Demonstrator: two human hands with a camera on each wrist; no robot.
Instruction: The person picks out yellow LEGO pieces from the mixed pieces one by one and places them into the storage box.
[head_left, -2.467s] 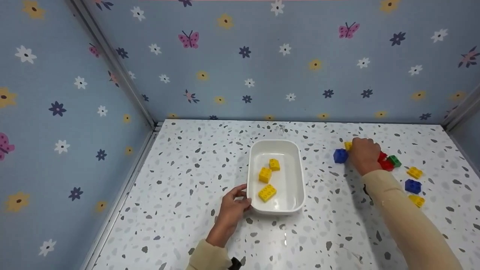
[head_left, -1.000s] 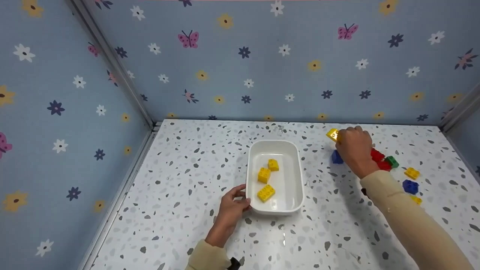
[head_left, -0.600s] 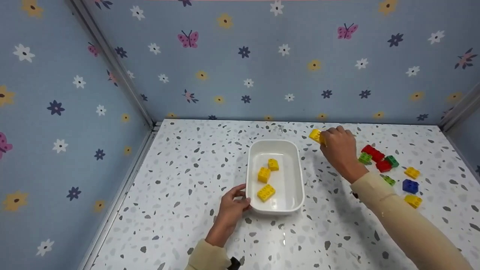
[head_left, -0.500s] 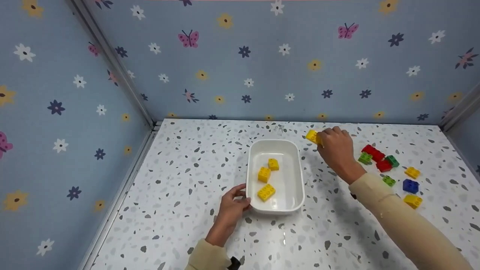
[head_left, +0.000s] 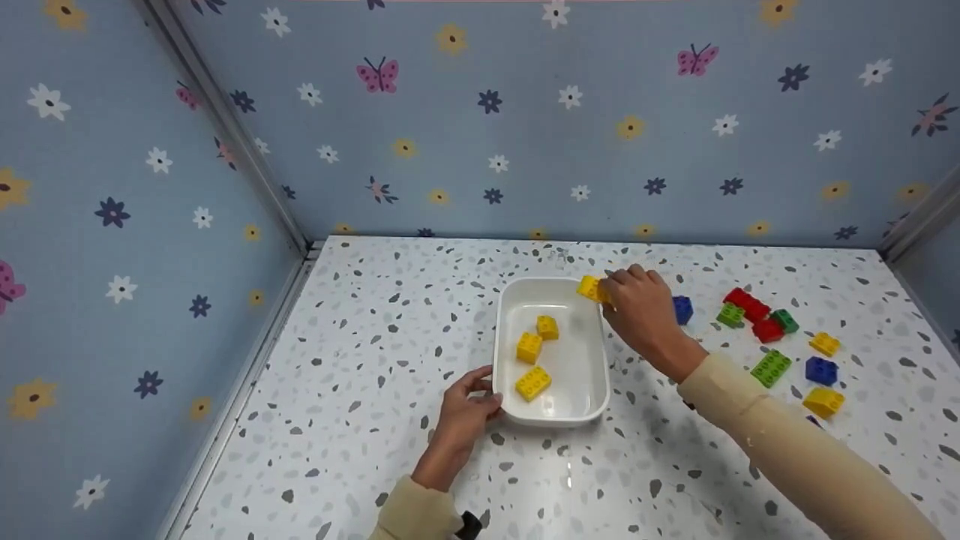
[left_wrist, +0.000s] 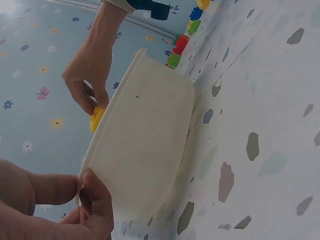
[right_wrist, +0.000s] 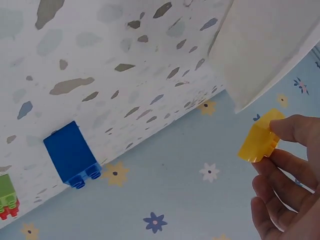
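A white plastic tub (head_left: 581, 375) stands on the speckled table with three yellow toy bricks inside, one of them a brick (head_left: 533, 383) near its front. My left hand (head_left: 465, 412) pinches the tub's rim at the near left corner; the left wrist view shows thumb and finger on either side of that rim (left_wrist: 120, 95). In my right hand (head_left: 641, 315) a yellow toy brick (head_left: 590, 288) is pinched between thumb and fingers. It hangs over the tub's far right corner. The right wrist view shows this yellow brick (right_wrist: 261, 137) with a sloped side.
Right of the tub lie loose bricks: a blue one (head_left: 682, 309), red ones (head_left: 746, 304), a dark green one (head_left: 784, 321), a long light green one (head_left: 771, 367), another blue one (head_left: 821, 370) and yellow ones (head_left: 823, 402). Patterned panels (head_left: 525, 120) border the table behind and left.
My right hand has picked up the yellow brick from the far right group and carried it left to the tub's edge. The left hand and tub have stayed in place.
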